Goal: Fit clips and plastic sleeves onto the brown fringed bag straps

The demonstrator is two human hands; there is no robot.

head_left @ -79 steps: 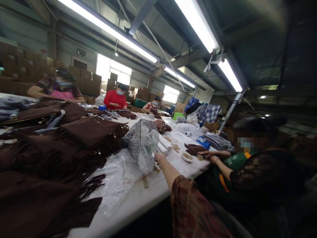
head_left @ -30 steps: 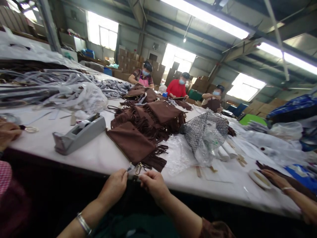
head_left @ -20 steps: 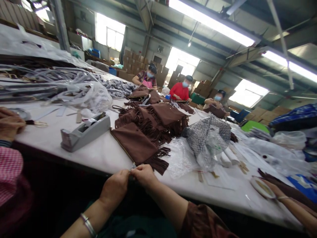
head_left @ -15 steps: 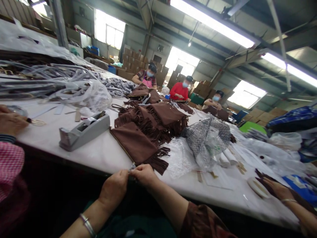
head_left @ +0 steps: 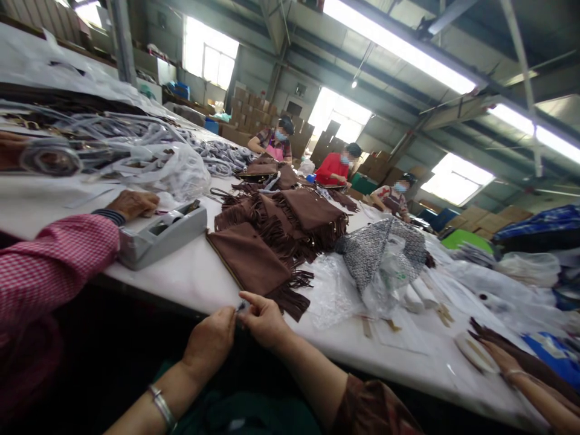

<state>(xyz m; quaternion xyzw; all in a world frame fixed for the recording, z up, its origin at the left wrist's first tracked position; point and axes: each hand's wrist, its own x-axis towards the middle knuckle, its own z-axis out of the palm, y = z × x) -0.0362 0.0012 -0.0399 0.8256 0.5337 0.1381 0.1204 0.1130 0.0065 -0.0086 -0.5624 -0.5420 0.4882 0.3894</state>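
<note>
A brown fringed pouch [head_left: 249, 257] lies at the front edge of the white table [head_left: 190, 278], its zipper side facing left and its fringe to the right. At its near corner my left hand [head_left: 211, 341] is closed in a pinch around a small greyish piece [head_left: 242, 306]. My right hand [head_left: 265, 320] meets it from the right, thumb and index finger around the same piece. The fingers partly hide this piece. More brown fringed pouches [head_left: 308, 208] are piled just behind.
A grey tape dispenser [head_left: 165, 235] stands left, beside a person's checked sleeve [head_left: 58, 257]. Patterned wrap [head_left: 367, 248] and clear plastic lie right. Another person's hand [head_left: 498, 356] is at far right. Wrapped straps [head_left: 149, 139] heap back left.
The checked-sleeved arm has reached right to the tape dispenser, and a tape roll is now raised at far left. My right index finger has lifted slightly.
</note>
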